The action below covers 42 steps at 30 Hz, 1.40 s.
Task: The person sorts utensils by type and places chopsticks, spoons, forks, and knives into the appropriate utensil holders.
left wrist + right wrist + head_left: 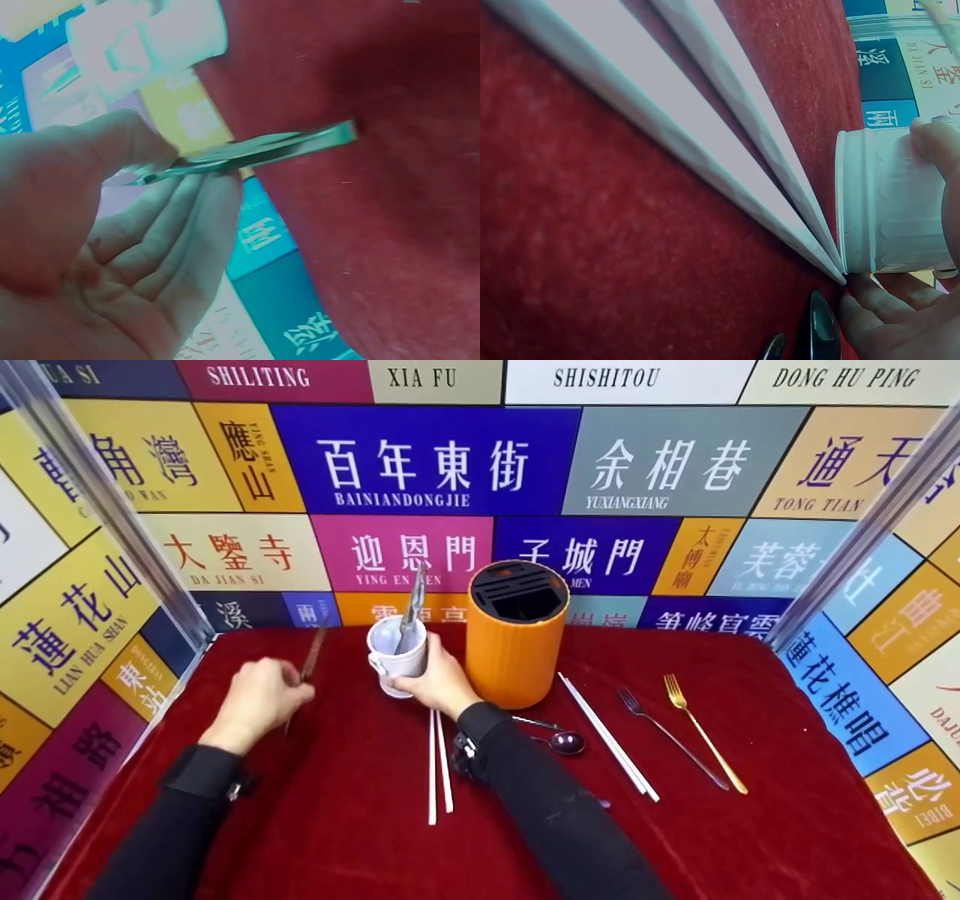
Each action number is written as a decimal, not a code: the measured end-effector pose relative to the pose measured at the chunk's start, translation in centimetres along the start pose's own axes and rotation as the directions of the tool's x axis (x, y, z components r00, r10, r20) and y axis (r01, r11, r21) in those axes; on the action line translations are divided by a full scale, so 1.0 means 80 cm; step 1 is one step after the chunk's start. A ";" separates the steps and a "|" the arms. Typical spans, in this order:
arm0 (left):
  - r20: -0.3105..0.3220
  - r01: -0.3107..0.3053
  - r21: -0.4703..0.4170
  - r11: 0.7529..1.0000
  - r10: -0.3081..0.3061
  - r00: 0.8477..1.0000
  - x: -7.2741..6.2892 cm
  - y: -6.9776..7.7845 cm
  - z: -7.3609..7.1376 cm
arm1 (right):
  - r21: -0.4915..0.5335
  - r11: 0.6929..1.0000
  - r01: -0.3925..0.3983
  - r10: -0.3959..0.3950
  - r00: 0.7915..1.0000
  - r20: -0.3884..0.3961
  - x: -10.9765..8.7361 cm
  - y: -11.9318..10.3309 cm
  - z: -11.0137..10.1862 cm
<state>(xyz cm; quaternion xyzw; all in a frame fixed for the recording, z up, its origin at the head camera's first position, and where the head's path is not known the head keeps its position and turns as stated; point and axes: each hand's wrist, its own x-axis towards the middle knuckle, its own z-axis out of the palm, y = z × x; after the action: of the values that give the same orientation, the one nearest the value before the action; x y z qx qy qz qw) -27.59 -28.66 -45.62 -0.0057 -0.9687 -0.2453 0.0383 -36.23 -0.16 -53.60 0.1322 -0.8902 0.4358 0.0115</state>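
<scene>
My left hand [259,701] pinches a slim metal table knife [313,656] between thumb and fingers, left of the cup. In the left wrist view the knife [262,150] appears nearly edge-on, jutting out past the fingertips. My right hand [442,679] grips a small white cup [401,666] from its right side. Silver knife-like cutlery [411,611] leans upright inside the cup; its lower end is hidden. In the right wrist view my thumb lies along the wall of the cup [892,199], with fingers beneath.
An orange ribbed holder [516,660] with a black slotted top stands right of the cup. White chopsticks [433,780] lie in front, another pair [607,735] farther right. A dark spoon [566,742], a dark fork [675,739] and a gold fork [705,731] rest on the red cloth [337,825].
</scene>
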 end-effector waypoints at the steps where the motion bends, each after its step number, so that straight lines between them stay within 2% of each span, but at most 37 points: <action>1: -0.027 -0.004 -0.018 1.000 0.004 1.000 0.003 0.005 -0.003 | -0.005 1.000 0.000 0.000 1.000 0.001 0.001 0.001 0.000; 5: -0.155 -0.042 -0.100 0.994 0.026 0.988 0.015 0.029 -0.014 | -0.020 1.000 -0.003 0.003 1.000 0.001 0.003 0.004 0.001; 10: -0.301 -0.099 -0.185 0.978 0.040 0.953 0.031 0.063 -0.025 | -0.025 1.000 -0.014 0.014 1.000 0.005 0.004 0.005 0.002; 14: -0.378 -0.138 -0.237 0.962 0.040 0.925 0.045 0.090 -0.031 | -0.020 1.000 -0.021 0.021 1.000 0.007 0.003 0.005 0.003; 17: -0.400 -0.156 -0.281 0.947 0.032 0.916 0.052 0.108 -0.032 | -0.017 1.000 -0.022 0.022 1.000 0.012 0.003 0.006 0.003; 19: -0.397 -0.161 -0.310 0.937 0.027 0.918 0.057 0.118 -0.030 | -0.017 1.000 -0.019 0.019 1.000 0.014 0.003 0.006 0.003; 22: -0.362 -0.149 -0.356 0.922 0.011 0.932 0.062 0.130 -0.023 | -0.023 1.000 -0.011 0.012 1.000 0.011 0.003 0.006 0.003; 27: -0.304 -0.112 -0.392 0.913 -0.014 0.953 0.072 0.141 -0.005 | -0.030 1.000 0.003 -0.003 1.000 0.003 0.003 0.008 0.004; 32: -0.275 -0.083 -0.386 0.919 -0.029 0.961 0.079 0.142 0.015 | -0.049 0.999 0.010 -0.010 1.000 0.005 0.003 0.007 0.004; 42: -0.213 -0.059 -0.358 0.932 -0.021 0.977 0.087 0.142 0.046 | -0.039 0.999 0.020 -0.020 1.000 0.005 0.003 0.003 0.001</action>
<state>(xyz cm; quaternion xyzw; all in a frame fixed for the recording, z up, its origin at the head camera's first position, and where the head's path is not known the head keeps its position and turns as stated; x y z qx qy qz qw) -34.45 -16.99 -42.92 0.0043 -0.8970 -0.4183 0.1428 -36.52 -0.18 -53.82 0.1419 -0.8973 0.4177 0.0164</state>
